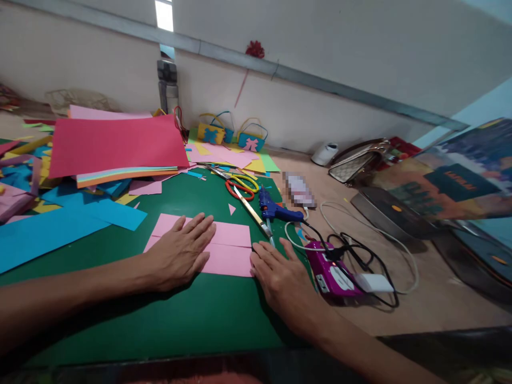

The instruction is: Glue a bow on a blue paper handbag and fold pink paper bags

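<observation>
A folded sheet of pink paper (231,258) lies on the green mat (168,325), a seam running across it lengthwise. My left hand (178,253) rests flat on its left half with the fingers stretched out. At the paper's right edge, my right hand (280,274) touches with its fingertips, the thumb held apart. Just beyond that hand lie a cutter knife (253,210) with a pale handle and a blue glue gun (276,208). Scissors with red and yellow handles (242,184) sit behind them.
Stacked coloured paper (120,146) and blue strips (60,226) cover the left side. Small paper baskets (251,141) stand by the wall. At right are a purple power strip (330,269) with tangled cables, a blurred phone (299,189) and a handbag (356,162).
</observation>
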{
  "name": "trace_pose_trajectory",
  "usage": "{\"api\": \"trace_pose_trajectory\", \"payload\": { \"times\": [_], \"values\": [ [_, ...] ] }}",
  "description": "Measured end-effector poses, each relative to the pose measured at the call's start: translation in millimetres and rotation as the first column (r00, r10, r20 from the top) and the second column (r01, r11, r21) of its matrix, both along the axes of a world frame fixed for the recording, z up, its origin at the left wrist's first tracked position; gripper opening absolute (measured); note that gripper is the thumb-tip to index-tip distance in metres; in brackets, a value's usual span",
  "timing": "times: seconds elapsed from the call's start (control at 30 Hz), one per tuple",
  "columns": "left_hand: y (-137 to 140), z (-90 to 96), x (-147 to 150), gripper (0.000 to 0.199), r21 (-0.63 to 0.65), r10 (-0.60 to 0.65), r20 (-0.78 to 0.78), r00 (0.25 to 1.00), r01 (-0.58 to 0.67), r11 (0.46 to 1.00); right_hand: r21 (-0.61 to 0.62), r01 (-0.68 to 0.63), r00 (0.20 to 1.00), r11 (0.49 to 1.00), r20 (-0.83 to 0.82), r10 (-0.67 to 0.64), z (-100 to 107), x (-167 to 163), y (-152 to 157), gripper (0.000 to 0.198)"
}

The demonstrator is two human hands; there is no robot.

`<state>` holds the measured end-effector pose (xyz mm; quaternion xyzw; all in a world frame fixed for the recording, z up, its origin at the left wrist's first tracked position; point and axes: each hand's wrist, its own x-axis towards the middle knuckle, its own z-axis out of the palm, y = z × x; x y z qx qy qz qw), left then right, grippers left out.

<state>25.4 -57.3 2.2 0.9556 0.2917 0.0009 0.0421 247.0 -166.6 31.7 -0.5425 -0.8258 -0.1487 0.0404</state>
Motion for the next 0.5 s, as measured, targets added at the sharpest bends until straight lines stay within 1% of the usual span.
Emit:
{"api": "trace_pose_trajectory", "payload": {
  "times": [0.07, 0.13, 0.23, 0.33, 0.4, 0.5],
  "values": [
    [-0.5, 0.2, 0.5, 0.054, 0.001, -0.003, 0.000, 1.000, 0.003, 1.000, 0.046, -0.025, 0.999, 0.999, -0.041, 0.027, 6.4, -0.4, -0.2, 0.025],
    [-1.0, 0.6, 1.4, 0.056, 0.003, -0.007, -0.012, 1.000, 0.007, 1.000, 0.054, -0.070, 0.993, 0.996, -0.088, 0.074, 11.1, -5.1, 2.4, 0.029],
    [-1.5, 1.2, 1.7, 0.058, 0.017, -0.011, -0.022, 1.000, 0.012, 1.000, -0.037, -0.206, 0.974, 0.978, -0.103, 0.202, 11.7, -17.1, 6.1, 0.029],
    [-1.7, 0.2, 0.5, 0.062, 0.044, -0.024, -0.003, 1.000, 0.024, 0.999, -0.115, -0.306, 0.952, 0.945, -0.038, 0.303, 6.8, -27.9, 6.1, 0.027],
    [-1.8, -1.5, -0.4, 0.067, 0.056, -0.034, 0.016, 0.999, 0.033, 0.998, -0.135, -0.302, 0.952, 0.944, 0.017, 0.307, 4.4, -29.9, 4.3, 0.029],
    [-2.1, -4.1, -1.2, 0.072, 0.068, -0.039, 0.032, 0.999, 0.037, 0.997, -0.155, -0.263, 0.959, 0.952, 0.065, 0.275, 4.8, -22.8, 0.7, 0.031]
  ]
}}
